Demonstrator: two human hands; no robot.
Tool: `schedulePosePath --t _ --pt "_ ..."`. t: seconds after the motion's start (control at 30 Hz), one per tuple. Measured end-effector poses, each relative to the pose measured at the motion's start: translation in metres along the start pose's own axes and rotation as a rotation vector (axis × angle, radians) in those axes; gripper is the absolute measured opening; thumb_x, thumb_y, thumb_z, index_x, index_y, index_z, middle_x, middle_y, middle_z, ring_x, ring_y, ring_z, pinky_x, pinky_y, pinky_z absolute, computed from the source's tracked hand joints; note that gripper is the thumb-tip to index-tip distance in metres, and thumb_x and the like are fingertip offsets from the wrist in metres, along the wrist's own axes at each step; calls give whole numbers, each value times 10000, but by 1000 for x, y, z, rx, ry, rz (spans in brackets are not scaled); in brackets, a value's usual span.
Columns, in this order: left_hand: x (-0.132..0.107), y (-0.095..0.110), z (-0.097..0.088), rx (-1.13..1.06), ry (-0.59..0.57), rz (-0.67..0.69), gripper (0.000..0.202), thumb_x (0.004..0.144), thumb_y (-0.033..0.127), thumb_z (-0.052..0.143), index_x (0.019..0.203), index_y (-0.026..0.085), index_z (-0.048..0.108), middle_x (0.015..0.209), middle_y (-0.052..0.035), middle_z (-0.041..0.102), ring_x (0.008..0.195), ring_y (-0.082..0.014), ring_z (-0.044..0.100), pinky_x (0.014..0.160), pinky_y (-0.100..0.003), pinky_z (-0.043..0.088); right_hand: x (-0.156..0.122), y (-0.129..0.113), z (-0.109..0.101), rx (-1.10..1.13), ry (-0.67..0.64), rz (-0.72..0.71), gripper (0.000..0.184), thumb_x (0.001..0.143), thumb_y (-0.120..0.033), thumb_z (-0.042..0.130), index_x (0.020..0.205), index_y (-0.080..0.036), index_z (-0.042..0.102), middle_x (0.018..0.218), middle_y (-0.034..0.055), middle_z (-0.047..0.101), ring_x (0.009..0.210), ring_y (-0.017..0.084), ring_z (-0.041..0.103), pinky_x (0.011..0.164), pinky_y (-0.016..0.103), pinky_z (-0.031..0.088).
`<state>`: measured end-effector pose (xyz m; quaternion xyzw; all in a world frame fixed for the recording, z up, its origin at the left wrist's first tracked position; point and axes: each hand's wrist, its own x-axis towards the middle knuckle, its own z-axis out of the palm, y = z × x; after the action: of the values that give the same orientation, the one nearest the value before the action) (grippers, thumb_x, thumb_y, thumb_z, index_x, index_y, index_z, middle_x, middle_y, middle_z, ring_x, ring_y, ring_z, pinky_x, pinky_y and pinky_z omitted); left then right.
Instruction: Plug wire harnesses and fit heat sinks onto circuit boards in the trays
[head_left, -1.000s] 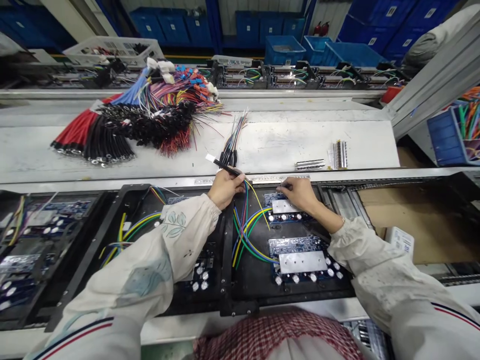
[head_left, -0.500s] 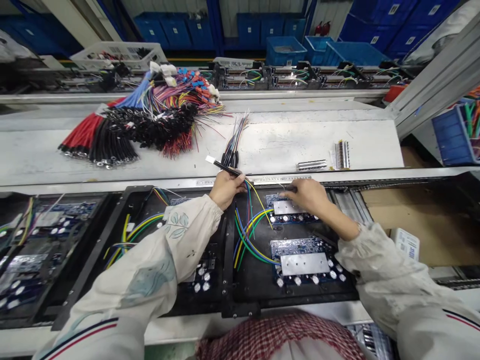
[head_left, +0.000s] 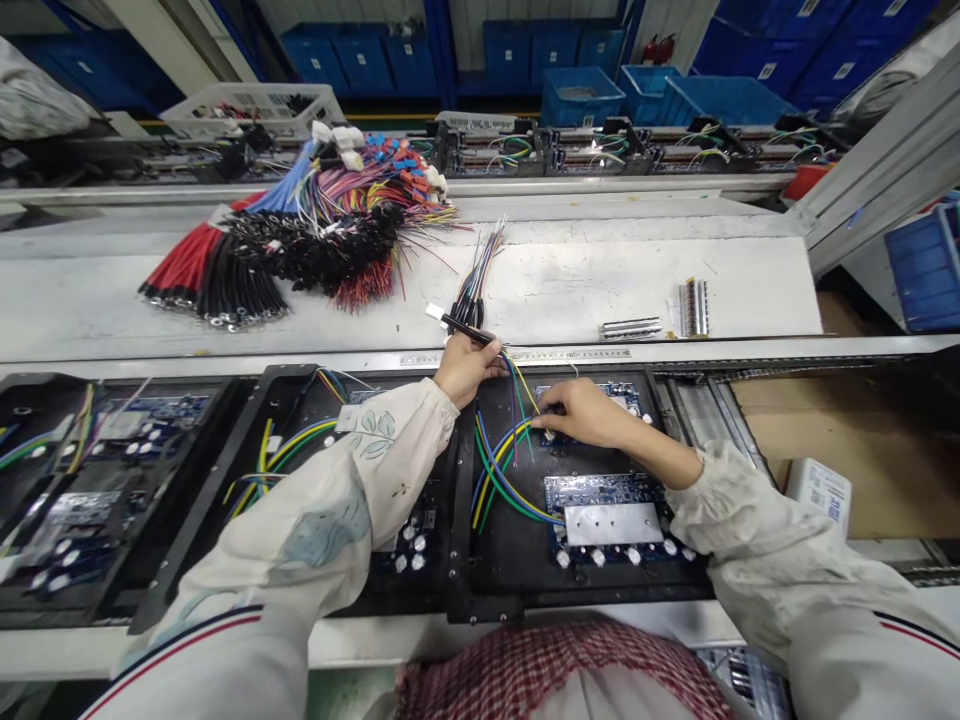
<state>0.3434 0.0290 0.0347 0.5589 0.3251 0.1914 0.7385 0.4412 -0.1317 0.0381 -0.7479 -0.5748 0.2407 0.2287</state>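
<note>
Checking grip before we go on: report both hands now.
Left hand: closed, holding a black rod.
Right hand: fingers pinched by the wires; any hold cannot be told.

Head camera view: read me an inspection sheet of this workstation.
surface: white bench, scuffed, above black tray.
job's things: wire bundle; circuit board in tray.
clutter: harness heap and metal parts on bench.
grippers: left hand grips bundle; right hand over board.
cables: wires, green, blue and yellow, looped in tray.
surroundings: blue crates, fire extinguishers.
</note>
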Motion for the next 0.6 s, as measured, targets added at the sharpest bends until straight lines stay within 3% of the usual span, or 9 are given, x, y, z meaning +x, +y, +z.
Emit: schedulePosePath --t 0.17,0.43,0.6 --pt "-4 -2 0 52 5 -14 177 761 129 623 758 142 447 524 33 542 421 -104 543 421 -215 456 13 9 8 -121 254 180 146 759 -339 681 747 -198 717 678 18 686 635 150 581 605 245 370" --pt "-3 -8 1 79 32 22 183 761 88 599 669 140 450 444 54 479 357 -75 467 348 -161 335 15 19 18 -174 269 211 166 771 -336 660 788 -182 720 727 42 699 671 167 602 634 253 378" --pt "-1 -9 3 65 29 23 206 761 115 616 671 150 434 424 67 460 347 -75 454 353 -167 341 17 18 18 -199 252 223 176 779 -355 656 797 -191 720 743 46 704 682 177 604 640 263 377"
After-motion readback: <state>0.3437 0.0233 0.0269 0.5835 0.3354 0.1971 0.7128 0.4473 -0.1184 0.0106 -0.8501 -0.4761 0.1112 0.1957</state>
